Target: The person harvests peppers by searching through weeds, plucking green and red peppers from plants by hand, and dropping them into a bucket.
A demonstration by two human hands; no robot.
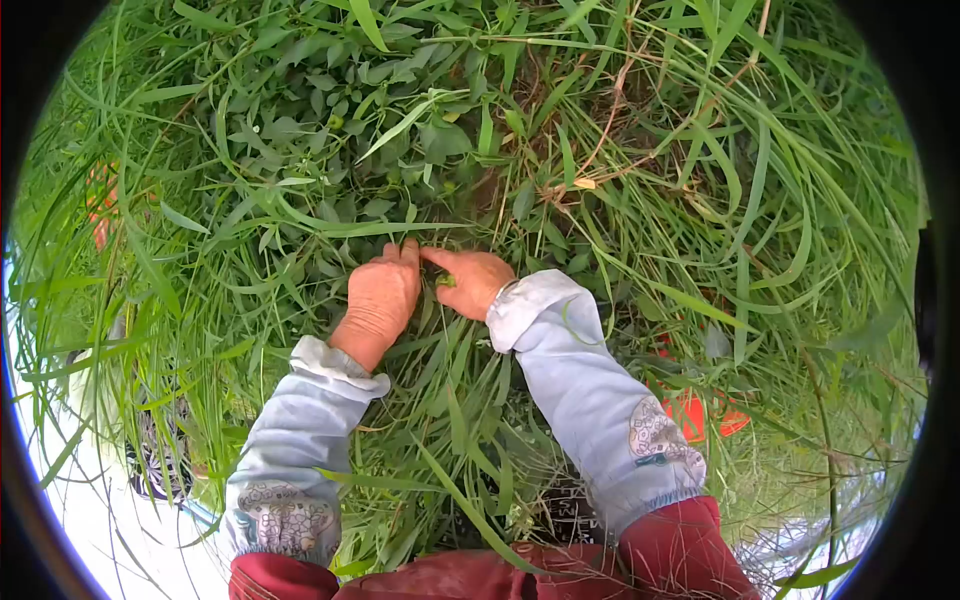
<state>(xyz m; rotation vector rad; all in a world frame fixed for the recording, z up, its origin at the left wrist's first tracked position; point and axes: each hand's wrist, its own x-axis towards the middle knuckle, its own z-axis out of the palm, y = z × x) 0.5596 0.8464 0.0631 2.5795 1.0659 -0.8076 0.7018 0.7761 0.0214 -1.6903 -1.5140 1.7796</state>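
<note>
Both hands are low among leafy green plants [330,150] and long grass blades, close together near the middle of the view. My left hand [385,292] reaches into the leaves with its fingers pointing away from me; their tips are partly hidden by foliage. Just to its right, my right hand [472,281] has its index finger stretched toward the left fingertips. A small green pepper-like fruit [446,281] is held in the curled fingers of the right hand. Pale blue sleeve covers with white cuffs are on both forearms.
Dry brown stems [610,130] and a patch of bare soil lie beyond the hands at the right. A red object [686,414] shows through grass beside the right forearm. Something orange [102,205] stands at the far left. Tall grass arches over the right side.
</note>
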